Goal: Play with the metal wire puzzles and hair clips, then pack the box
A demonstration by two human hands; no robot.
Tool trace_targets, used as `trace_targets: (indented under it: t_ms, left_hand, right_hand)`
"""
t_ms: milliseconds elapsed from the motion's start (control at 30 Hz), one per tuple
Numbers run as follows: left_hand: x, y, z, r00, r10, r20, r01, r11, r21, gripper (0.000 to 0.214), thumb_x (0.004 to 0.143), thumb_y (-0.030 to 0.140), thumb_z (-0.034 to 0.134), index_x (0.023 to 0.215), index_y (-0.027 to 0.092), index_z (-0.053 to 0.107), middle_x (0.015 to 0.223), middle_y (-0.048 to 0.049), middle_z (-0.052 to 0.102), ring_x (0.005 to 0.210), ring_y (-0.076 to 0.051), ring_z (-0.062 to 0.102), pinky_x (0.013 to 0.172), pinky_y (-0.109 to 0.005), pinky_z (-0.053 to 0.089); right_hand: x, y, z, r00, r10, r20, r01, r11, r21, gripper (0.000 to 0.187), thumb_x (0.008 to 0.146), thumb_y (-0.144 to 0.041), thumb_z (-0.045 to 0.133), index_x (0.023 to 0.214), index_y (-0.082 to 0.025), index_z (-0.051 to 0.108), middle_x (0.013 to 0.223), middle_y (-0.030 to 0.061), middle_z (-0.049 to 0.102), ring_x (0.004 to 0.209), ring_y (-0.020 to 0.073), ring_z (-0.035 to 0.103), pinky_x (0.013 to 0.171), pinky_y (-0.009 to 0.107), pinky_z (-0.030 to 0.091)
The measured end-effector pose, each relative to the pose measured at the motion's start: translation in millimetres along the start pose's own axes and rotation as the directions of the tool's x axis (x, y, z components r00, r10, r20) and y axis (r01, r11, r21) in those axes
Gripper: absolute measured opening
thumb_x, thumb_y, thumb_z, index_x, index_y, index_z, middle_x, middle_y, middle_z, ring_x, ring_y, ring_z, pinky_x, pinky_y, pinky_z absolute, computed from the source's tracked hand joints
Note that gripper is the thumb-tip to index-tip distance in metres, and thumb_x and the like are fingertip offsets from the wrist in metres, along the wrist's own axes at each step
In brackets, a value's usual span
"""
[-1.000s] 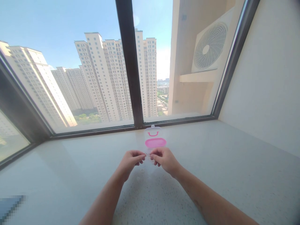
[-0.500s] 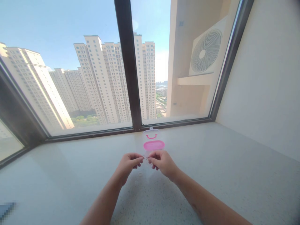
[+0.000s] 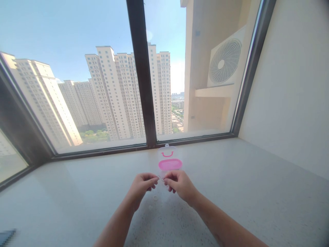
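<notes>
My left hand (image 3: 144,183) is closed in a pinch, with a small thin ring (image 3: 158,177) showing at its fingertips. Facing it, my right hand (image 3: 181,184) pinches a second small ring (image 3: 162,179). A narrow gap separates the two rings. Just beyond my fingers lies a pink oval case (image 3: 170,164), its clear lid (image 3: 167,151) raised toward the window and marked with a pink curved handle. On the sill below my hands is a pale, small ring-shaped piece (image 3: 155,198); a fainter one (image 3: 150,207) is hard to make out.
A pale speckled windowsill (image 3: 231,192) spreads under everything. Dark window frames (image 3: 140,68) rise at the back, and a white wall (image 3: 295,85) stands on the right. A dark, blurred-out object (image 3: 7,237) sits at the lower left edge.
The head view has tilted up a little, so the scene sits slightly lower. Both hands keep their pinches on the rings, almost the same distance apart.
</notes>
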State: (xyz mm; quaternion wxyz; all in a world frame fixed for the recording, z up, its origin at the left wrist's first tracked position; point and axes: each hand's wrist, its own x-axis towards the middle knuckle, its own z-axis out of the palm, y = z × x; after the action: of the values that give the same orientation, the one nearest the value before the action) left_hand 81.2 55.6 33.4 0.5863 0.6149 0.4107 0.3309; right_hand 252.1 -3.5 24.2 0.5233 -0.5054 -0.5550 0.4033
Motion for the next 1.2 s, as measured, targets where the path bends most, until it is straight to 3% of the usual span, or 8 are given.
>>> trace_targets:
  t_ms: [1200]
  left_hand:
    - [2.8, -3.1, -1.2, 1.000, 0.025, -0.005, -0.025, 1.000, 0.013, 0.030, 0.064, 0.039, 0.070, 0.075, 0.012, 0.069, 0.065, -0.0047, 0.064, 0.055, -0.011, 0.051, 0.054, -0.023, 0.034]
  right_hand:
    - [-1.0, -1.8, 1.9, 1.000, -0.011, 0.003, 0.011, 1.000, -0.023, 0.015, 0.072, -0.026, 0.058, 0.072, -0.012, 0.063, 0.061, 0.0019, 0.061, 0.047, 0.0092, 0.054, 0.040, 0.017, 0.036]
